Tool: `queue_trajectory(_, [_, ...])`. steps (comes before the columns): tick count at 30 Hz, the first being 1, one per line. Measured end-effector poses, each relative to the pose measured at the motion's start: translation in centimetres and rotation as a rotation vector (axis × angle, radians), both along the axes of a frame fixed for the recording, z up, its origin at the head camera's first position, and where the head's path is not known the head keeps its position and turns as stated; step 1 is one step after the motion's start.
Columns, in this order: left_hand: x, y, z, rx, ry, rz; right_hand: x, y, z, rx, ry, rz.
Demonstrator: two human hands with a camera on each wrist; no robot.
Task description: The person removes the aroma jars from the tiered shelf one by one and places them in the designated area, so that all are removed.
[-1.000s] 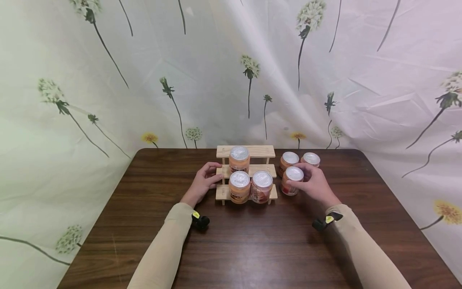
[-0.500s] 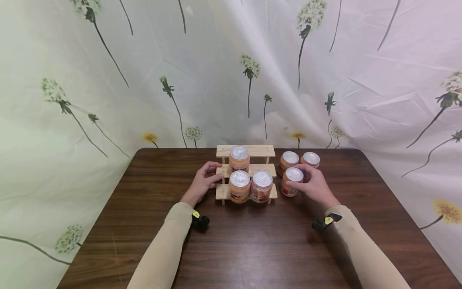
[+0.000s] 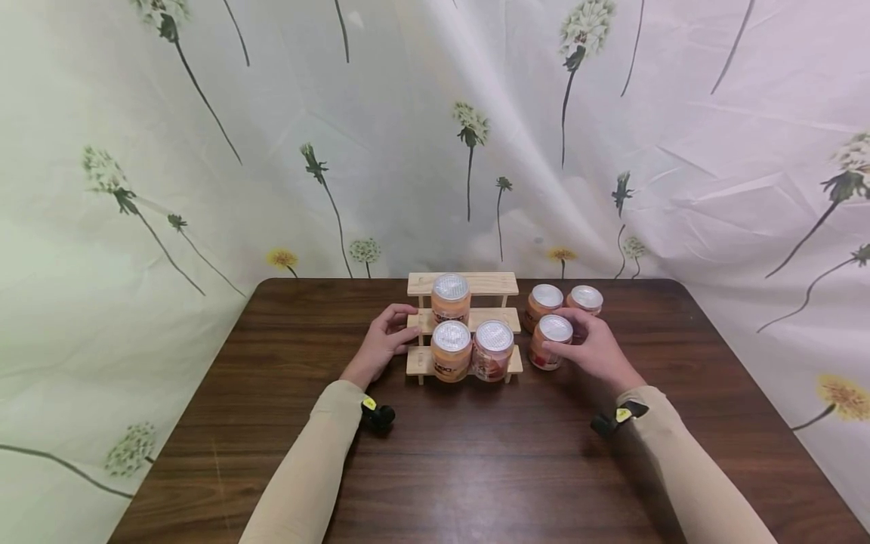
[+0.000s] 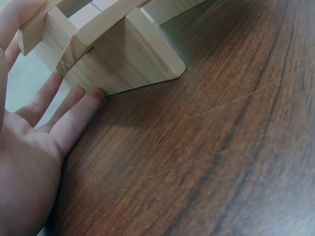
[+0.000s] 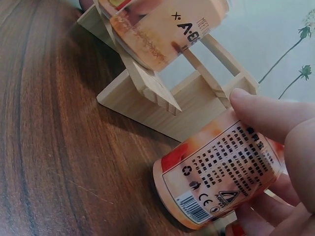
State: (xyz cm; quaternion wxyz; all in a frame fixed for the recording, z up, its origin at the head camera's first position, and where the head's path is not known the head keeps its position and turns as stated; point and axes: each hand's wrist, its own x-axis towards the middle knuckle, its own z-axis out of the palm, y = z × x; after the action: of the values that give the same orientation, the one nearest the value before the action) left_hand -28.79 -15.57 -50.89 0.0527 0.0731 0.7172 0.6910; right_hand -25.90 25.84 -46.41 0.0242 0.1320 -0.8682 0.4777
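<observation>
Held jar: upright in the right hand point(image 3: 594, 349), just right of the wooden rack point(image 3: 499, 320); whether its base touches the table point(image 3: 462, 468) I cannot tell.
Right thumb: its tip point(image 5: 241, 98) lies on the jar's side near the lid end, on the side toward the rack.
Right fingers: bent around the opposite side, so the jar point(image 5: 211, 167) sits between them and the thumb (the printed label and barcode point(image 5: 194, 209) stay uncovered).
Left hand point(image 3: 381, 344): at the rack's left end, well apart from the held jar, fingers relaxed and rather straight.
Left lower fingers point(image 4: 78, 115): reach toward the rack's side panel point(image 4: 123, 66), tips against it near the tabletop.
Bottom shelf: two jars, left one point(image 3: 451, 355) and right one point(image 3: 492, 355), side by side.
Middle shelf: a single jar point(image 3: 451, 302), behind the left one.
Behind the gripped jar: two more, a nearer jar point(image 3: 544, 304) and a farther jar point(image 3: 586, 300), partly hidden by the hand.
Backdrop: a pale dandelion-print sheet point(image 3: 408, 151).
</observation>
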Motion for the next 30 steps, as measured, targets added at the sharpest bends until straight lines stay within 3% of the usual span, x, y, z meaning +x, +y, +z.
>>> queue_trajectory(8, [0.2, 0.1, 0.1, 0.006, -0.003, -0.001, 0.2, 0.3, 1.1, -0.079, -0.026, 0.019])
queue_trajectory(12, [0.2, 0.0, 0.1, 0.004, 0.002, -0.006, 0.2, 0.0, 2.5, -0.144, 0.044, -0.005])
queue_trajectory(18, [0.0, -0.1, 0.1, -0.003, -0.003, 0.009, 0.0, -1.7, 4.9, -0.14, 0.147, -0.036])
queue_trajectory(25, [0.0, -0.1, 0.1, -0.006, -0.007, 0.001, -0.5, -4.7, 6.8, -0.18, 0.131, 0.088])
queue_trajectory(30, [0.1, -0.1, 0.1, -0.007, -0.003, 0.004, -0.9, -6.9, 7.8, -0.143, 0.086, 0.161])
